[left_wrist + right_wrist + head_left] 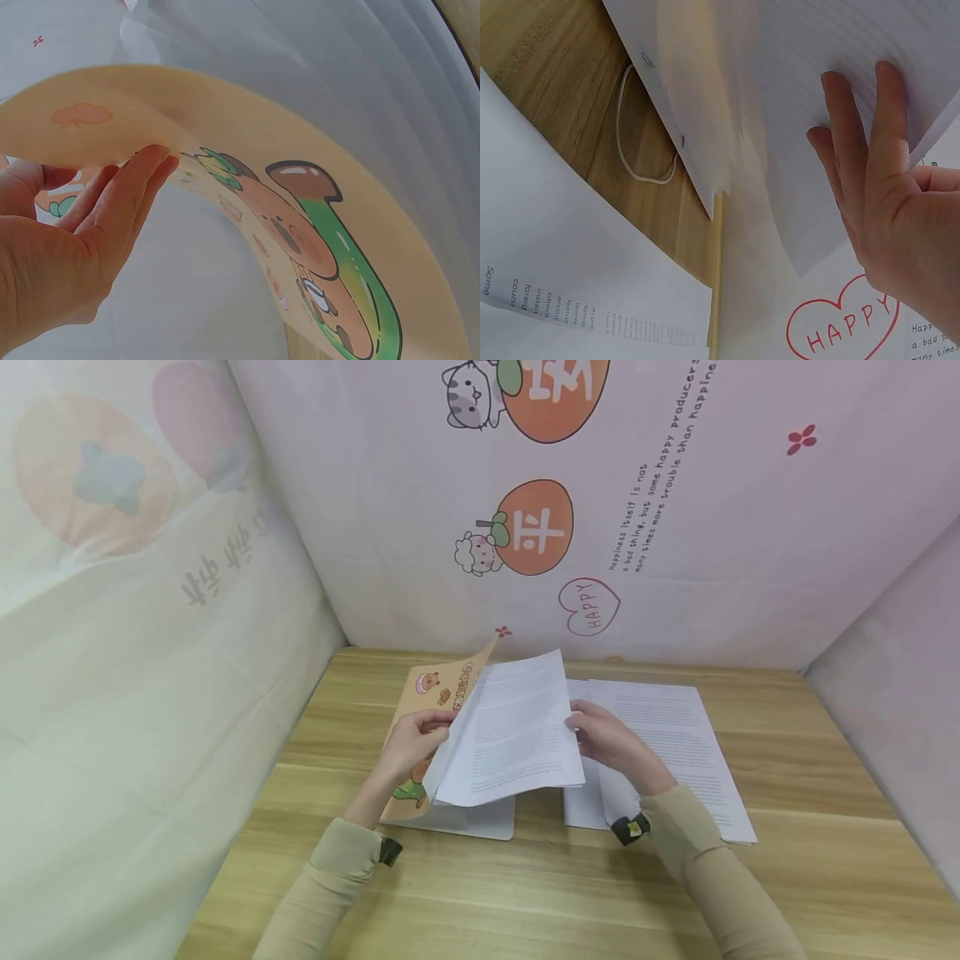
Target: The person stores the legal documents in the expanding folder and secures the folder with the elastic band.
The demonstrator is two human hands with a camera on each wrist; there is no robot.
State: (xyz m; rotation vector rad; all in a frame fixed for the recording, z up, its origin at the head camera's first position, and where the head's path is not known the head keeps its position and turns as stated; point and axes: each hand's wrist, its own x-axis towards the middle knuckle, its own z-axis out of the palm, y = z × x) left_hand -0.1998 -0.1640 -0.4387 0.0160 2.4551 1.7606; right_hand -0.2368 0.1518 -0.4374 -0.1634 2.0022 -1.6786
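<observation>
Tan sleeves (322, 868) are nearest the camera, one for each arm, coming in from the near edge. Main event's in the middle: a bunch of printed sheets (525, 727) held up at a tilt above the tabletop (817, 793), just right of an orange cartoon folder (411, 693). Right hand (611, 739) has them pinched by their right edge, thumb on one side and fingers on the other. Left hand (412, 743) is gripping the folder's orange cover, which is bent up in a big curve — really obvious in the left wrist view.

As for progress, I'd call it midway: cover's lifted, sheets are in hand, but they aren't lying flat and the folder isn't closed. Can't tell whether they're going in or coming out, or if their left edge is tucked inside. Settling those sheets and shutting the cover look like what's left.

Further right, more loose pages (682, 735) lie overlapping on the tabletop, partly behind the right arm. Right wrist view also shows a thin pale cord (617, 127) looping off the folder — not fastened. Far side is a printed backdrop (397, 527) with a red HAPPY heart (591, 607).
</observation>
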